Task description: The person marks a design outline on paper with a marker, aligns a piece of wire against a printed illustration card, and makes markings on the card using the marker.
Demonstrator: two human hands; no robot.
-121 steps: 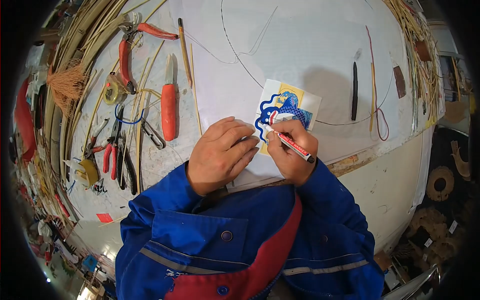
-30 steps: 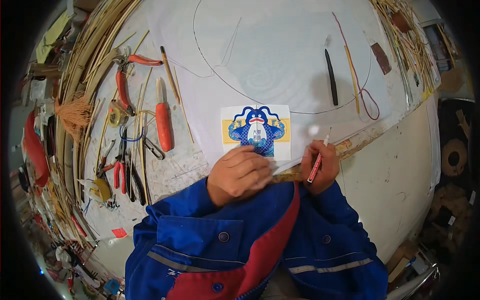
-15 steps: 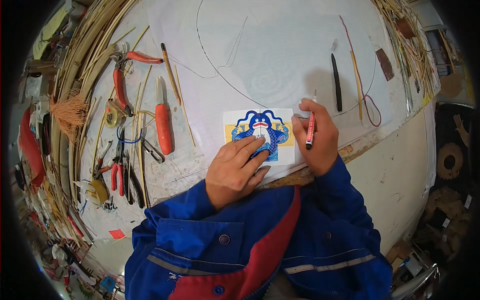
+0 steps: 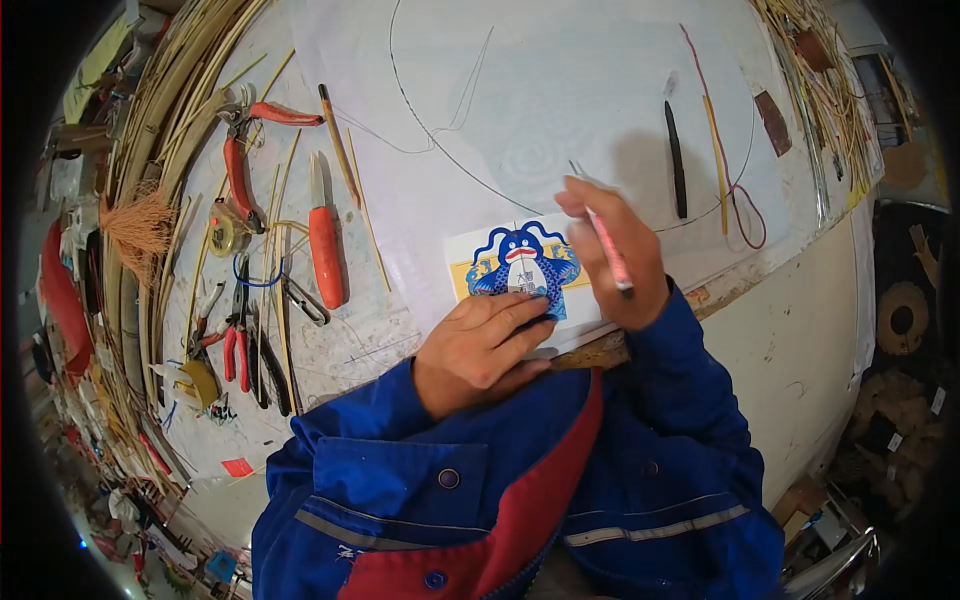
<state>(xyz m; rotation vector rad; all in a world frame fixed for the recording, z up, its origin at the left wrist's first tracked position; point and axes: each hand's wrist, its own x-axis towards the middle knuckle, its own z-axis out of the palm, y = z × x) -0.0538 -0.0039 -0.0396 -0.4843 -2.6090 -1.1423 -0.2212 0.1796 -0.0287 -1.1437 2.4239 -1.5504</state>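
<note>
The printed card [image 4: 522, 258] lies forward of the left hand [image 4: 485, 345], whose extended fingers cover its lower part, while the right hand [image 4: 632, 262], at its right edge, grips a forward-pointing marker [image 4: 607, 243].

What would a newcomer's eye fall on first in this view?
Probably the card with its bright blue, whiskered figure, at the table's near edge with the left hand over its lower part. Next comes the red-and-white marker in the right hand, beside the card's right side. Left of the white sheet, the red-handled knife also stands out.
</note>
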